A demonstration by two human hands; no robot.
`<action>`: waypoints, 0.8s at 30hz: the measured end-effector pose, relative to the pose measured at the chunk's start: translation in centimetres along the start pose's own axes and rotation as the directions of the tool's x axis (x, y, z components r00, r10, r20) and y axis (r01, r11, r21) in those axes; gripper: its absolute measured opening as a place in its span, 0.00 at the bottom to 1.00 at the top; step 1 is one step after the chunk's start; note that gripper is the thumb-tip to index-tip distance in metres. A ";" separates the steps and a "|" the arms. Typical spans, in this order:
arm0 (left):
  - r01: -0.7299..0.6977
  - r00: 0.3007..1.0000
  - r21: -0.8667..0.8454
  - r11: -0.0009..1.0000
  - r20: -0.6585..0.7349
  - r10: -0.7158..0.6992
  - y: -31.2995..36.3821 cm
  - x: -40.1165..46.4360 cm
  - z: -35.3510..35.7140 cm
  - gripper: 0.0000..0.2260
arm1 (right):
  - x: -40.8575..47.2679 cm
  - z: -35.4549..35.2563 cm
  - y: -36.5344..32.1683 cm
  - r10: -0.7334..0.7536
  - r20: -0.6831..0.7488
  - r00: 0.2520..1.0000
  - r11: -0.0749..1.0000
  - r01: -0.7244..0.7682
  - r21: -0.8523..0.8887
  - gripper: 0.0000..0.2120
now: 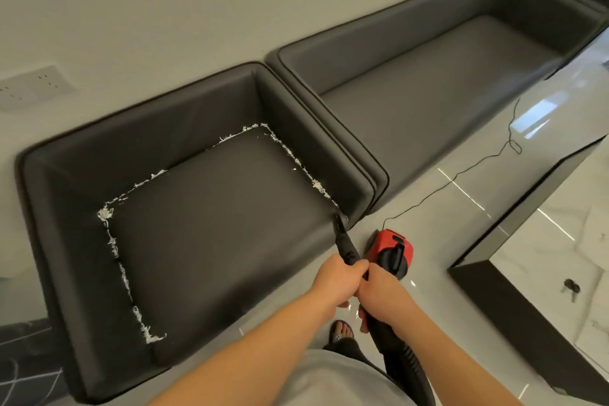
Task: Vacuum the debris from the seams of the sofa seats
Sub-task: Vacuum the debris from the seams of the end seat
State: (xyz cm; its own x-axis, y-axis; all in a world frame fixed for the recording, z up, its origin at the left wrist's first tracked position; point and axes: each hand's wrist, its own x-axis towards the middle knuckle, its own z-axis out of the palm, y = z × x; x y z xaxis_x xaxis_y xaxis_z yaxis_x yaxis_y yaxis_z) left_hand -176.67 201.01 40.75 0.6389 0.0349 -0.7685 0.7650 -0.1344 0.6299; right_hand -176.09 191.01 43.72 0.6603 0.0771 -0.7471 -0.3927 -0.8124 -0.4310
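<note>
Gripping the black vacuum nozzle (346, 245) with your left hand (339, 277) and the hose (398, 353) with your right hand (379, 297), you set its tip at the armchair seat's (214, 224) front right seam, where white debris (296, 158) lines the seams. The red vacuum (390, 249) sits on the floor (461, 224) just beside.

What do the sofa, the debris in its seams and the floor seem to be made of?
Sofa: likely dark grey leather or faux leather, smooth with a soft sheen and piped edges.
Debris: white shreds, probably paper, though too small to be sure.
Floor: glossy pale tile or polished stone, judging by mirror-like reflections and thin joint lines.
</note>
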 end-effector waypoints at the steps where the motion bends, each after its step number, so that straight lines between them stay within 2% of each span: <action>1: 0.007 1.000 0.003 1.000 0.013 -0.007 0.4 0.4 0.9 0.13 | 0.1 -0.9 0.5 0.010 0.017 1.000 1.000 -0.010 0.015 0.07; 7: 0.035 0.998 0.019 0.999 0.054 -0.036 3.0 2.3 6.8 0.15 | 1.6 -6.0 4.9 0.053 0.033 0.998 0.995 -0.056 0.081 0.05; 13: 0.071 0.997 0.011 0.997 0.024 -0.072 4.7 4.0 10.7 0.18 | 3.8 -9.2 8.2 -0.009 0.034 0.999 0.996 0.006 0.091 0.06; 17: 0.085 0.996 0.003 0.996 -0.002 -0.085 4.9 4.2 12.9 0.17 | 4.1 -10.6 10.0 -0.065 0.042 0.997 0.998 0.064 0.012 0.06; 24: 0.054 0.985 -0.159 0.986 -0.154 -0.079 6.7 3.3 14.6 0.15 | 4.1 -13.6 9.6 -0.145 0.108 0.984 0.986 0.152 -0.063 0.05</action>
State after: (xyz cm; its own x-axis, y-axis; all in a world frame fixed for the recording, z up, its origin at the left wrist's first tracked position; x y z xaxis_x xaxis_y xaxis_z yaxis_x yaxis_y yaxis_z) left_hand -170.59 185.77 40.77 0.5816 0.1972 -0.7892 0.8016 0.0265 0.5973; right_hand -168.43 175.69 43.44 0.6374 0.2560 -0.7268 -0.2463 -0.8260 -0.5070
